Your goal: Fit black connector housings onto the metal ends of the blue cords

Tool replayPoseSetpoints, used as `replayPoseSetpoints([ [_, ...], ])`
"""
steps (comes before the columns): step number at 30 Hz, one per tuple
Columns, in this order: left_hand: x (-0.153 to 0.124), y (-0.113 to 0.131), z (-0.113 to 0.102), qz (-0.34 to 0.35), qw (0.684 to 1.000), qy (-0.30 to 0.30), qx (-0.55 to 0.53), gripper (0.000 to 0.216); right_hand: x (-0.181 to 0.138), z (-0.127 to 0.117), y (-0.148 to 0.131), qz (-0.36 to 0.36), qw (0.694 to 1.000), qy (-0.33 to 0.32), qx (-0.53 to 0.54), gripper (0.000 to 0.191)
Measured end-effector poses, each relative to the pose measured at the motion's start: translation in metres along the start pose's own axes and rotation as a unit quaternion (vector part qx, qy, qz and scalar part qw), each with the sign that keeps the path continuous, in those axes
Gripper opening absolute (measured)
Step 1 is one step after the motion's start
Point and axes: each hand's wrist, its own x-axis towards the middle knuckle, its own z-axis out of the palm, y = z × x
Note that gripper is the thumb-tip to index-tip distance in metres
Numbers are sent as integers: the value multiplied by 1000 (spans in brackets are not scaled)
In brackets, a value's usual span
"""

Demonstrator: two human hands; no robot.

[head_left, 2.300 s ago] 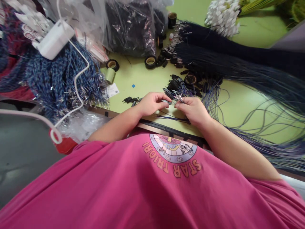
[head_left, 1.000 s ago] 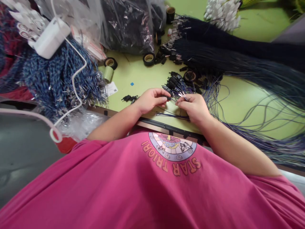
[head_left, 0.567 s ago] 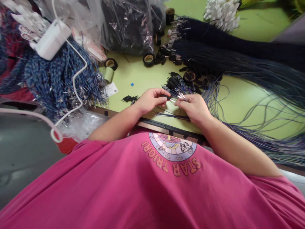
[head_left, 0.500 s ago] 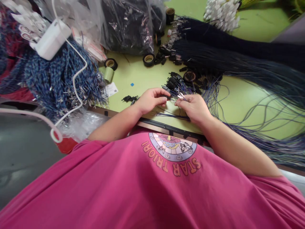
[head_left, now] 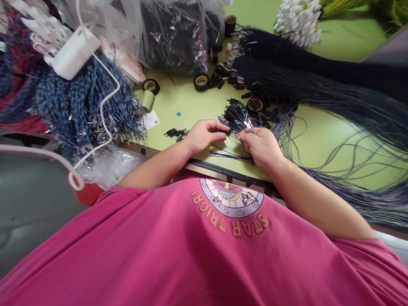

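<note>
My left hand (head_left: pixel 205 135) is closed in a pinch, with a small black connector (head_left: pixel 227 131) at its fingertips. Just to its right, my right hand (head_left: pixel 261 146) grips a few thin wires whose bare metal terminals (head_left: pixel 248 124) stick up past the thumb and forefinger. A narrow gap separates the two hands. Behind them lies a pile of black connectors (head_left: pixel 234 111) on dark blue wires. Loose wire ends (head_left: pixel 219 154) rest on the table below my hands. A few more black connectors (head_left: pixel 174 132) lie left of my left hand.
Rolls of black tape (head_left: pixel 201 82) sit at the back on the green table (head_left: pixel 181 95). A thick bundle of dark wires (head_left: pixel 302 68) stretches to the right. Blue twisted wires (head_left: pixel 79 93), a white box with a cable (head_left: pixel 75 53) and plastic bags (head_left: pixel 172 36) fill the left and back.
My right hand has drawn slightly right, widening the gap to my left hand, and the terminals in it now point more upward. My left hand keeps its pinch. The view has shifted a little.
</note>
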Motion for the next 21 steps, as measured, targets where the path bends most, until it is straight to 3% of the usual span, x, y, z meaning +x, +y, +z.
replayPoseSetpoints([
  [9, 1, -2, 1, -14, 1000, 4, 23, 25, -1, 2, -4, 20, 1000, 1, -9, 11],
  [15, 8, -7, 4, -5, 999, -41, 27, 20, -5, 2, -13, -21, 985, -25, -167, 23],
  [21, 15, -17, -1, 1, 997, -71, 31, 22, -1, -3, -10, -33, 965, -27, -257, 28],
])
